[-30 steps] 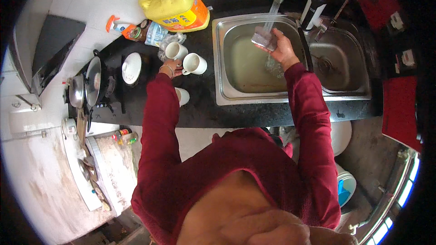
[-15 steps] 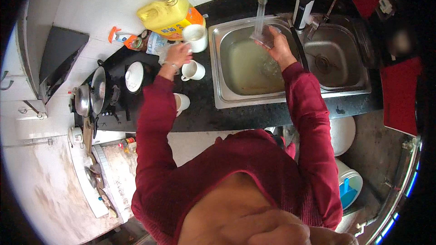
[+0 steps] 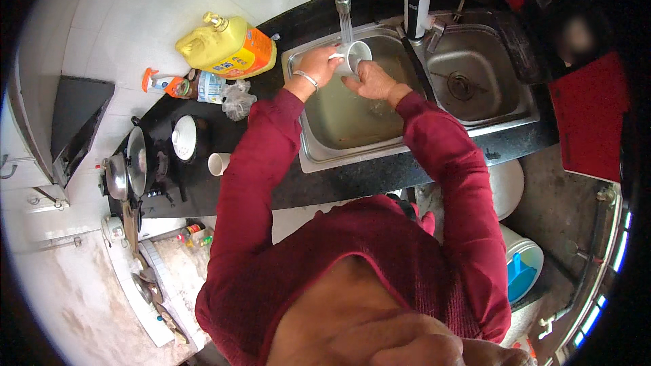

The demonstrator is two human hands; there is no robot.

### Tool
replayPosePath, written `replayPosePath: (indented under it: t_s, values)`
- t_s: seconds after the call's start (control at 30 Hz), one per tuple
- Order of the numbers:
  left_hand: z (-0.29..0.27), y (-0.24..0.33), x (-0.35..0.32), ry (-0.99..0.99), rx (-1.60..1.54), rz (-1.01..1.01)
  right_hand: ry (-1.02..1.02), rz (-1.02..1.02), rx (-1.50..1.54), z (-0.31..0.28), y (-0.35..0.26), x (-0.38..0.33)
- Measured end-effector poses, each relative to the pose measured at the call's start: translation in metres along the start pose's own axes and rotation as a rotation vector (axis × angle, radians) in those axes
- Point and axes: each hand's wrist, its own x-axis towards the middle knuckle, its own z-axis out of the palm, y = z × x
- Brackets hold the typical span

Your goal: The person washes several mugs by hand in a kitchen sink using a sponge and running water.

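A white mug (image 3: 345, 64) is held over the left sink basin (image 3: 352, 122), tilted with its mouth toward the right. Water from the faucet (image 3: 344, 1) runs down onto it. My left hand (image 3: 316, 68) is closed on the mug's handle side. At the mug's mouth, my right hand (image 3: 376, 83) grips its lower rim, thumb outside and fingertips partly hidden inside. Whether anything else is in the right hand cannot be seen. Cloudy water stands in the basin. Another white cup (image 3: 218, 164) is on the black counter beside my left sleeve.
A yellow jug (image 3: 230, 47) stands at the back wall, with a spray bottle (image 3: 166, 85) and a crumpled clear bag (image 3: 239, 99) nearby. Left on the counter are a white-lidded pot (image 3: 184, 137) and pans (image 3: 137, 160). A second basin (image 3: 475, 68) adjoins on the right.
My left hand has moved from the counter cups to the sink, bringing a white mug under the water. My right hand, earlier holding a translucent piece under the stream, is now at the mug. The view has shifted.
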Motion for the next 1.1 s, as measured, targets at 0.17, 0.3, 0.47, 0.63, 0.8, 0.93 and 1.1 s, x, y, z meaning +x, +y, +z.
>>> replayPosePath:
  t_s: [0.17,0.3,0.47,0.63,0.8,0.93,1.1]
  values:
    - [0.0,0.0,0.007,-0.265,0.031,-0.097,0.216,-0.414,-0.349,0.012,0.062,0.01]
    - [0.018,0.001,0.008,0.056,-1.283,-0.443,0.061,0.089,0.238,0.018,0.049,0.031]
    - [0.071,-0.021,0.007,0.43,-1.263,-0.284,0.254,0.512,1.334,0.001,-0.015,0.038]
    - [0.078,-0.033,0.008,0.311,-1.481,-0.541,0.102,0.108,0.04,0.037,0.016,0.025]
    - [0.057,-0.017,0.0,-0.108,-1.797,-0.829,0.296,-0.564,-0.149,0.019,0.063,0.012]
    - [0.077,-0.018,-0.002,0.052,-1.819,-0.598,0.105,0.183,0.773,0.048,0.05,0.032]
    - [0.088,-0.018,0.001,0.331,-1.76,-0.823,0.131,0.31,0.744,0.033,0.013,0.031]
